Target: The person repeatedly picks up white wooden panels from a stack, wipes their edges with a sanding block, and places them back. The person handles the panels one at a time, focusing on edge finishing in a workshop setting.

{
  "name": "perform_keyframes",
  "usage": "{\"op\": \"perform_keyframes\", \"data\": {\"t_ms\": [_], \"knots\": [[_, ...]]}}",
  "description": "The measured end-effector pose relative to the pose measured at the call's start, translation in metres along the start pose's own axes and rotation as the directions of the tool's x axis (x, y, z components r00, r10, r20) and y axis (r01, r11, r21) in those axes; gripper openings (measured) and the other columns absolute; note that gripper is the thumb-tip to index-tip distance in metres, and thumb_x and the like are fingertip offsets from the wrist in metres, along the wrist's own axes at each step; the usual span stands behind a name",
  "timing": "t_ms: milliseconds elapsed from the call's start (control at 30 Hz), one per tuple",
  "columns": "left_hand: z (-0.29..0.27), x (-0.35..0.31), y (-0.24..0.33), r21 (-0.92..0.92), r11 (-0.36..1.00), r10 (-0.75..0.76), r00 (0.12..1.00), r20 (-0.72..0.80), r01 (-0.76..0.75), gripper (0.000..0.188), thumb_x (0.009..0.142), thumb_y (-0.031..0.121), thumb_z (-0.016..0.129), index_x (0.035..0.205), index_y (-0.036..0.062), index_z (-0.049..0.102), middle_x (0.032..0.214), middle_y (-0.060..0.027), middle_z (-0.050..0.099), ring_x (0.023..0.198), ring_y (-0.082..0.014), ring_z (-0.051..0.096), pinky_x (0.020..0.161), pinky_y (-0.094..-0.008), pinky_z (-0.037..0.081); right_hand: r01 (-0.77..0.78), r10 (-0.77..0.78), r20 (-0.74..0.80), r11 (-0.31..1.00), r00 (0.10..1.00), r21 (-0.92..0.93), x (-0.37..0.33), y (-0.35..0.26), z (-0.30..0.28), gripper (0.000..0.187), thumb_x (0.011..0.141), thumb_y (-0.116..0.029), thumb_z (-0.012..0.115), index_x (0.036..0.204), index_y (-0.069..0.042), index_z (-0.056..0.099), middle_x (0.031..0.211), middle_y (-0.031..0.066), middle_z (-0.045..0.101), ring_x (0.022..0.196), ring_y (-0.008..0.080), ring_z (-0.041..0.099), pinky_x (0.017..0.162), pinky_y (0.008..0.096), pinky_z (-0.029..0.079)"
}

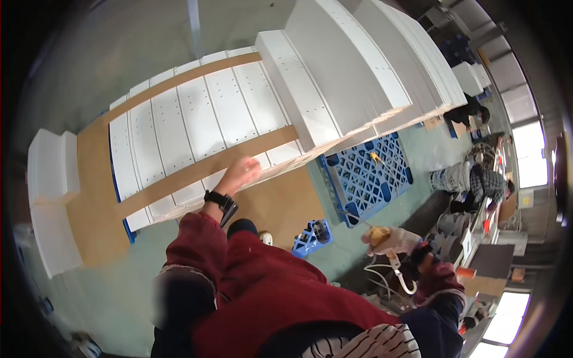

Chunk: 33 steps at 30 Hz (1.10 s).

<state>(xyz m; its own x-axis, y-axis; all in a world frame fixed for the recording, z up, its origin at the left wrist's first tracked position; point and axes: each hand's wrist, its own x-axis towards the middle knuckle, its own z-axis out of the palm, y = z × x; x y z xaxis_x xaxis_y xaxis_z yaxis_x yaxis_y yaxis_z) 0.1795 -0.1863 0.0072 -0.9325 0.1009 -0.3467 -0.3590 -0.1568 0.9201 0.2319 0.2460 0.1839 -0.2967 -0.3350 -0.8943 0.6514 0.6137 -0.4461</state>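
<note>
My left hand, wearing a black wrist device, is over the near edge of a stack of white drilled panels. Its fingers look curled in, with nothing visible in them. Beside it a brown cardboard strip lies across the panels; a second strip crosses their far side. To the right, my right hand is closed round a yellow-bodied air blow gun. Its long thin nozzle points left, and a white hose curves below the hand.
Taller white panel stacks rise at the back right. A blue plastic pallet and a small blue crate sit on the green floor. More white panels stand far left beside brown board. People work along benches at right.
</note>
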Motion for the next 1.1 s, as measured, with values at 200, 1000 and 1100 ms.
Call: {"op": "perform_keyframes", "data": {"t_ms": [200, 1000, 1100], "knots": [[-0.002, 0.015, -0.012, 0.066, 0.956, -0.292, 0.940, 0.177, 0.284, 0.034, 0.090, 0.031, 0.053, 0.104, 0.0008, 0.054, 0.097, -0.0087, 0.062, 0.085, -0.0145, 0.061, 0.070, -0.0256, 0.049, 0.090, -0.101, -0.150, 0.993, 0.984, -0.077, 0.060, -0.039, 0.010, 0.039, 0.072, -0.002, 0.068, 0.109, -0.003, 0.055, 0.085, 0.0011, 0.060, 0.078, 0.0107, 0.057, 0.071, 0.0240, 0.047], [0.181, 0.192, -0.027, -0.026, 0.961, -0.245, 0.810, -0.532, 0.274, 0.047, 0.069, 0.029, 0.077, 0.081, -0.0043, 0.046, 0.070, -0.0123, 0.057, 0.045, -0.0161, 0.054, 0.037, -0.0274, 0.046, -0.011, 0.076, -0.323, 0.980, 0.943, 0.199, 0.069, 0.124, -0.047, 0.022, 0.074, -0.016, 0.064, 0.094, -0.010, 0.059, 0.066, -0.0048, 0.054, 0.060, 0.0061, 0.051, 0.053, 0.0216, 0.041], [0.173, 0.190, -0.038, 0.096, 0.971, -0.120, 0.791, -0.599, 0.220, 0.043, 0.069, 0.026, 0.077, 0.078, -0.0058, 0.049, 0.070, -0.0141, 0.059, 0.044, -0.0183, 0.058, 0.035, -0.0290, 0.047, -0.100, 0.096, -0.280, 0.995, 0.955, -0.002, 0.084, 0.130, -0.077, 0.022, 0.073, -0.022, 0.064, 0.091, -0.011, 0.060, 0.063, -0.0040, 0.053, 0.056, 0.0068, 0.050, 0.052, 0.0229, 0.041]]}}
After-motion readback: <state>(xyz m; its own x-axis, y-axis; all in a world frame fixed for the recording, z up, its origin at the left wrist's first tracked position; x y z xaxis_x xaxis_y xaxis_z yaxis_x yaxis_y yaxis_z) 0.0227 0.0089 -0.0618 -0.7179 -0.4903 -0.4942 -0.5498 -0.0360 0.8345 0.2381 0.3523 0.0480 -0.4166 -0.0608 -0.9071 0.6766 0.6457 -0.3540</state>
